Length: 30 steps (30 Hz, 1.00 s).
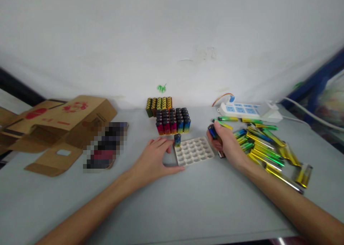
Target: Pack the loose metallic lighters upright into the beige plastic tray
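Note:
A pale tray (pixel 194 151) with rows of round hollows lies on the table. One dark-topped blue-yellow cylinder (pixel 177 140) stands in its back left corner. My left hand (pixel 154 157) rests at the tray's left edge, thumb and fingers spread apart, holding nothing. Right of the tray, my right hand (pixel 224 141) is closed around a dark-topped cylinder (pixel 212 130); the palm hides part of what it holds. Behind the tray stands a block of pink, orange and blue cylinders (pixel 173 121) with black tops. Another block, with gold tops (pixel 159 105), is behind it.
Shiny yellow, green and blue wrapped pieces (pixel 264 144) lie scattered at the right. A white power strip (pixel 239 110) with a plug and cables is behind them. An open cardboard box (pixel 72 119) and a blurred-out object (pixel 106 146) are at the left. A wall rises behind.

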{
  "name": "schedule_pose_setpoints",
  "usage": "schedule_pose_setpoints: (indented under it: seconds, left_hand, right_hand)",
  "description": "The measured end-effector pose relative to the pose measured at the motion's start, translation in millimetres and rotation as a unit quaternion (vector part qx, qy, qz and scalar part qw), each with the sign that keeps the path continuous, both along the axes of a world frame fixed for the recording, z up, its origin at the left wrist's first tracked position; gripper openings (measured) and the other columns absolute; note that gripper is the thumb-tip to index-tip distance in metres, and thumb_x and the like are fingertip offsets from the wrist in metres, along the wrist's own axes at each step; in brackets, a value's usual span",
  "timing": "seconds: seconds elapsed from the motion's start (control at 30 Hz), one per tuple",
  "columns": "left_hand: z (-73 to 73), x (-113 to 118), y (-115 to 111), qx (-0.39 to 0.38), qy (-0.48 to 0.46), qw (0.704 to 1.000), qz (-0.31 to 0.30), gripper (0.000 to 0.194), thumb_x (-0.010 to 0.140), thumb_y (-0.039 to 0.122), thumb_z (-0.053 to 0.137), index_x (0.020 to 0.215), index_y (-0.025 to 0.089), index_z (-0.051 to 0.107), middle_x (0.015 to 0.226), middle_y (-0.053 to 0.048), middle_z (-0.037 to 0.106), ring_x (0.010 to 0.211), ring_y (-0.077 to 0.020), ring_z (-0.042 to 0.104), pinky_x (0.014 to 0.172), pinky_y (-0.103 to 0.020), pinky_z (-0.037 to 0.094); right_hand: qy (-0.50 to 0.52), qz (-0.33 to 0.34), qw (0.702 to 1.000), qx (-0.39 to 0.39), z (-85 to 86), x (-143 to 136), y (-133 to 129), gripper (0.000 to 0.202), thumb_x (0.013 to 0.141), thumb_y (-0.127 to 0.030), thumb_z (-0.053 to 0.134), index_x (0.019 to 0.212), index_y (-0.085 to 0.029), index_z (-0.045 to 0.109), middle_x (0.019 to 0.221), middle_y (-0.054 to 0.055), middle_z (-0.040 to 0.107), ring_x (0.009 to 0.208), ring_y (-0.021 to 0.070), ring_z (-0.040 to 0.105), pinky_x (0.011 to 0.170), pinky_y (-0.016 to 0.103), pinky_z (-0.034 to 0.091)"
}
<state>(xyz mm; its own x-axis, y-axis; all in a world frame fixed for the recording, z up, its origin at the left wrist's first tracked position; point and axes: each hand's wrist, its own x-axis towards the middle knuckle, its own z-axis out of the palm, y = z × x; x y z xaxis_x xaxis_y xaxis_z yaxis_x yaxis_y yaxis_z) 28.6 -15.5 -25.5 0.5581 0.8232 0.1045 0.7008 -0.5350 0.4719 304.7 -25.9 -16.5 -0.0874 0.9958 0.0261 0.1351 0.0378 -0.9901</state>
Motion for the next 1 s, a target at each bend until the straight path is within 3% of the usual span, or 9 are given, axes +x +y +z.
schedule_pose_setpoints:
  seconds: [0.1,0.37,0.57,0.7,0.8,0.9,1.0]
  left_hand:
    - [0.4,-1,0,0.005,0.001,1.000,-0.002,0.058,0.074,0.063,0.093,0.085,0.025,0.050,0.096,-0.002,0.069,0.100,-0.0296,0.067,0.090,-0.041,0.045]
    - [-1.3,-2,1,0.018,0.000,1.000,-0.006,0.058,0.076,0.063,0.092,0.085,0.025,0.050,0.096,-0.002,0.070,0.099,-0.0288,0.067,0.088,-0.041,0.046]
    - [-1.5,-2,1,0.027,-0.002,1.000,-0.009,0.058,0.074,0.065,0.092,0.085,0.025,0.051,0.094,-0.002,0.070,0.098,-0.0284,0.068,0.086,-0.040,0.046]
    - [-0.1,-1,1,0.018,0.005,1.000,-0.009,0.058,0.075,0.066,0.091,0.085,0.025,0.051,0.095,-0.002,0.070,0.097,-0.0285,0.068,0.087,-0.040,0.046]
    - [-0.3,-1,0,0.016,0.010,1.000,-0.006,0.058,0.075,0.065,0.091,0.086,0.025,0.052,0.097,-0.003,0.070,0.099,-0.0292,0.068,0.088,-0.041,0.045]
    - [-1.7,0,0,0.019,0.009,1.000,-0.007,0.058,0.075,0.066,0.092,0.089,0.025,0.053,0.097,-0.003,0.070,0.100,-0.0298,0.068,0.088,-0.042,0.046]
    - [-3.0,0,1,0.023,0.009,1.000,-0.008,0.057,0.075,0.067,0.091,0.092,0.025,0.056,0.096,-0.002,0.071,0.098,-0.0293,0.068,0.088,-0.041,0.046]
  right_hand:
    - [0.027,0.016,0.999,-0.039,-2.7,-1,2,0.069,0.100,-0.082,0.047,0.062,-0.024,0.047,0.054,-0.006,0.030,0.047,0.0121,0.027,0.044,0.029,0.018]
    - [0.027,-0.014,0.998,-0.048,2.2,-5,5,0.056,0.096,-0.069,0.049,0.060,-0.026,0.046,0.052,-0.006,0.033,0.045,0.0120,0.027,0.042,0.028,0.020]
    - [0.052,0.000,0.998,-0.047,4.8,-4,6,0.061,0.096,-0.076,0.054,0.064,-0.024,0.051,0.054,-0.007,0.031,0.046,0.0114,0.026,0.043,0.027,0.021]
    - [0.103,0.026,0.994,-0.024,-1.7,-5,6,0.059,0.101,-0.079,0.053,0.094,-0.022,0.068,0.066,-0.006,0.043,0.054,0.0129,0.036,0.049,0.026,0.031]
    - [0.069,0.047,0.996,0.014,0.6,-8,0,0.052,0.106,-0.072,0.052,0.114,-0.024,0.071,0.079,-0.002,0.058,0.068,0.0154,0.052,0.061,0.028,0.044]
    - [0.014,0.061,0.996,0.065,7.3,-14,-7,0.043,0.105,-0.065,0.062,0.113,-0.024,0.072,0.093,0.003,0.073,0.085,0.0189,0.066,0.077,0.031,0.054]
    - [0.022,0.068,0.993,0.093,9.1,-23,-12,0.034,0.101,-0.056,0.074,0.109,-0.023,0.074,0.104,0.007,0.081,0.098,0.0223,0.074,0.089,0.035,0.059]
